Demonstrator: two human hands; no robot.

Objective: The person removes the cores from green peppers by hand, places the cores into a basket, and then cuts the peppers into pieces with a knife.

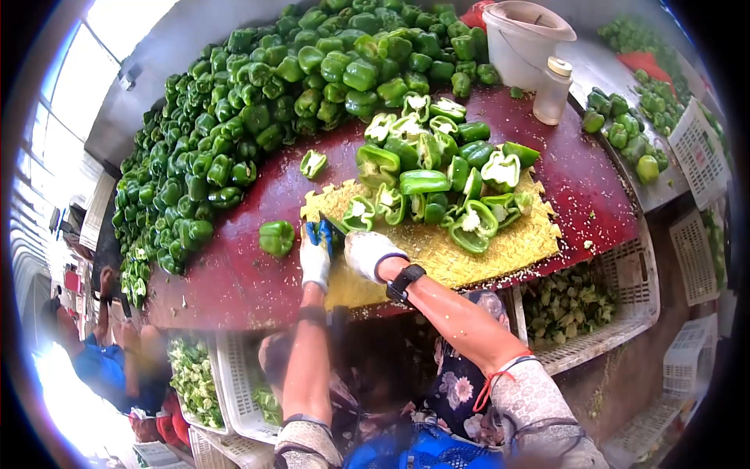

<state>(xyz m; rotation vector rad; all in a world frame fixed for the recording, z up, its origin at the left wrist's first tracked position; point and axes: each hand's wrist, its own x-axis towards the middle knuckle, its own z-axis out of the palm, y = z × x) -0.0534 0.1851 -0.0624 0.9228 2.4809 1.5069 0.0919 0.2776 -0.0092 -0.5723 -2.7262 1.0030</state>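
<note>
My left hand [316, 256], in a white glove with blue at the fingers, is closed at the left part of the yellow mat [437, 254]. Close beside it, my right hand [373, 253] is closed in a white glove, just below a cut pepper half [359, 213]. A thin dark blade [334, 224] shows between the hands; which hand grips it is hidden. Halved green peppers [424, 181] are piled on the mat. A whole pepper [276, 238] lies left of my left hand, and another cut piece [313, 164] lies farther back.
A large heap of whole peppers [258, 117] covers the back and left of the red table [586, 195]. A white bucket [519, 47] and a bottle [552, 92] stand at back right. Crates [644, 289] sit below the edge. A co-worker [117, 356] is at left.
</note>
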